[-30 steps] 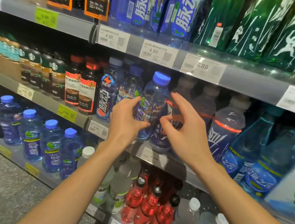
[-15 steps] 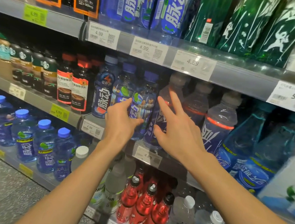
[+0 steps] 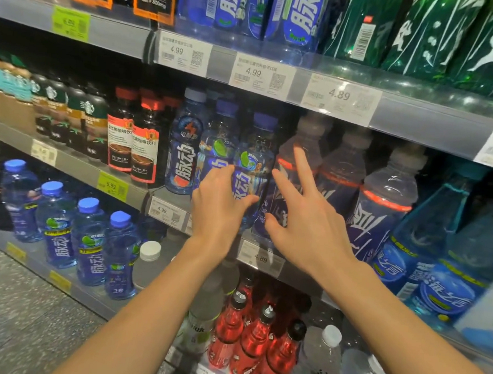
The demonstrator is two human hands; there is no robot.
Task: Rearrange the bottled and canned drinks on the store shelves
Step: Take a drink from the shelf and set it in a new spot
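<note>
Grey metal store shelving [image 3: 423, 124] ran in tiers across the view, slanting down to the left; white price tags [image 3: 339, 98] and yellow-green ones [image 3: 70, 23] sat in the shelf edges; speckled grey floor [image 3: 4, 314] showed at lower left; lighting was dim under the shelves, with glare on the clear rail fronts.

Both bare forearms reach up and forward from the bottom of the view. The left hand [image 3: 218, 206] has its fingers and thumb curved forward in a cupped pose. The right hand [image 3: 310, 222] is spread open, index finger extended upward, thumb pointing left toward the other hand.
</note>
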